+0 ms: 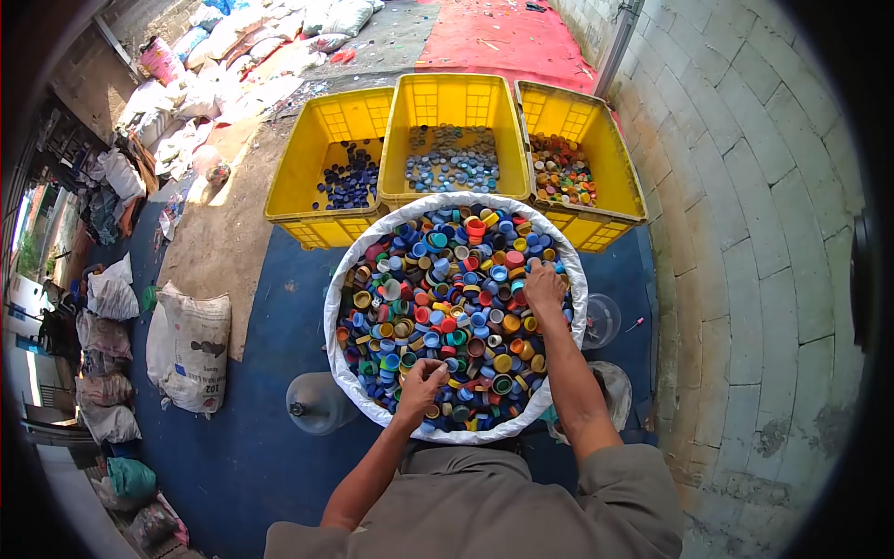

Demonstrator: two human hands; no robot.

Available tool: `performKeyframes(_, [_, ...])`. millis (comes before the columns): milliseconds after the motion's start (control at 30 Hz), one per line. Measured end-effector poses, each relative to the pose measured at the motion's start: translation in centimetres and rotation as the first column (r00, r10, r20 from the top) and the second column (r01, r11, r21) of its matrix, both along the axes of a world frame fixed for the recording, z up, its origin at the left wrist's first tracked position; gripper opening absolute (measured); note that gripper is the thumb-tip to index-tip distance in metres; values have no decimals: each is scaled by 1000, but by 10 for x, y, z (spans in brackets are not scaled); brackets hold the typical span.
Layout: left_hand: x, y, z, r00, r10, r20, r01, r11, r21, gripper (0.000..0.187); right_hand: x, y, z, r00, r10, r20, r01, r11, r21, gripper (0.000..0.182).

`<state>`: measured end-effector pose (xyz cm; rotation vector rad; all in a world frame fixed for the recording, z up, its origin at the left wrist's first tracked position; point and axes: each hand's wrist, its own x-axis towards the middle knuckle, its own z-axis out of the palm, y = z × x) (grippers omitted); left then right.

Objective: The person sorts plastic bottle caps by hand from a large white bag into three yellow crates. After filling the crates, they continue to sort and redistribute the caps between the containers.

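Observation:
A round, white-rimmed container (337, 326) full of mixed coloured bottle caps (447, 326) is right in front of me. Over the lower left part of the caps is my left hand (422, 386), its fingers curled together; whether a cap is between them is too small to tell. My right hand (544, 285) reaches into the caps at the upper right, fingers bent down among them, and what they hold is hidden. Behind the container stand three yellow crates: the left (279, 177) holds dark blue caps, the middle (456, 93) light blue and clear ones, the right (563, 107) red, orange and yellow ones.
A large clear bottle (321, 403) lies left of the container. Transparent containers (602, 320) are at its right. A white sack (194, 349) stands on the blue floor further left. A block wall (745, 233) runs along the right, and more sacks (112, 289) line the left.

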<state>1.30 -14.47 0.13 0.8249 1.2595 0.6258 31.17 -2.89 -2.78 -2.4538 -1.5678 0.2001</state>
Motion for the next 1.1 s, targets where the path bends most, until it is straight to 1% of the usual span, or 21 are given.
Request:
performKeyframes(67, [-1, 6, 4, 1000, 8, -2, -8, 1000, 28, 23, 1, 4, 0, 999, 34, 36, -34, 999, -17, 22])
performKeyframes(167, [-4, 5, 3, 1000, -8, -14, 8, 1000, 19, 23, 4, 3, 1, 1000, 17, -10, -17, 1000, -12, 22])
performKeyframes(267, [-6, 6, 0, 999, -35, -23, 35, 999, 15, 24, -3, -8, 19, 1000, 14, -16, -14, 1000, -8, 24])
performKeyframes(367, [-3, 7, 3, 999, -45, -7, 45, 999, 5, 24, -1, -17, 24, 994, 19, -108, -26, 998, -60, 34])
performKeyframes(467, [-1, 5, 3, 996, -86, 1, 86, 996, 3, 24, -4, -27, 28, 976, -4, -216, -5, 999, -40, 37])
performKeyframes(533, [1, 9, 4, 996, -93, 16, 93, 996, 14, 25, -5, -31, 21, 961, -21, -274, 26, 1000, 11, 39])
performKeyframes(600, [3, 9, 5, 996, -79, 40, 78, 997, 15, 25, -4, -34, 8, 931, -42, -363, 56, 998, 26, 40])
performKeyframes(633, [4, 10, 1, 994, -69, 81, 69, 998, 7, 26, -5, -37, 7, 877, -64, -476, 92, 995, 35, 39])
performKeyframes(733, [6, 10, 1, 994, -66, 84, 65, 998, 6, 25, -8, -48, 9, 819, -114, -562, 186, 980, 73, 38])
performKeyframes(767, [6, 10, -1, 995, -87, 51, 87, 996, 15, 27, -4, -51, -1, 881, -74, -467, 149, 981, 126, 35])
performKeyframes(900, [5, 6, -17, 992, -125, 11, 125, 992, -2, 24, -3, -60, -5, 920, -159, -357, 266, 924, 273, 34])
performKeyframes(1000, [7, 3, -17, 991, -130, -10, 130, 991, -12, 26, 5, -63, -7, 970, -18, -244, 97, 944, 317, 38])
performKeyframes(1033, [6, 2, -21, 991, -136, -17, 136, 991, -14, 28, 5, -66, -2, 981, 62, -183, 7, 935, 354, 44])
performKeyframes(1100, [5, 1, -26, 990, -141, -20, 140, 990, -20, 30, 3, -69, -4, 969, 137, -207, -60, 939, 339, 46])
